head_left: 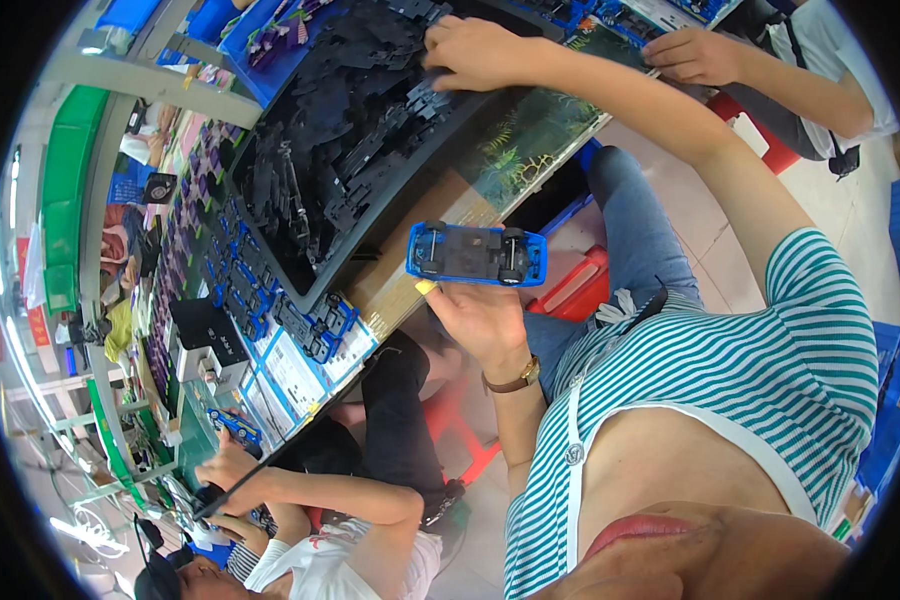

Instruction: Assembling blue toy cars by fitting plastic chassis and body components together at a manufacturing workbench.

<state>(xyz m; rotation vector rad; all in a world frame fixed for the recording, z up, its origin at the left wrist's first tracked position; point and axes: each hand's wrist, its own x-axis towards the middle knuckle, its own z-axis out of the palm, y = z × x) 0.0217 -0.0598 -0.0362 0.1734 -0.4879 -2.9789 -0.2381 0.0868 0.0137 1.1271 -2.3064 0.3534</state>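
On my left hand [485, 325] rests a blue toy car [467, 254], turned so its black underside and wheels show. My fingers are mostly hidden beneath it, and a yellow wrap covers the thumb tip. Stretched out to the far side, my right hand [475, 55] reaches over a large black tray [345, 262] heaped with flat black plastic parts [340, 120]. Its fingers are bent down among the parts; what lies between them is too small to make out.
Several blue car bodies [315, 325] lie on the table left of the tray, by a black box [208, 330]. A co-worker's hand [225, 465] is near another blue car [235, 428]. At the upper right is another person's hand [685, 55]. A red stool [575, 285] stands below.
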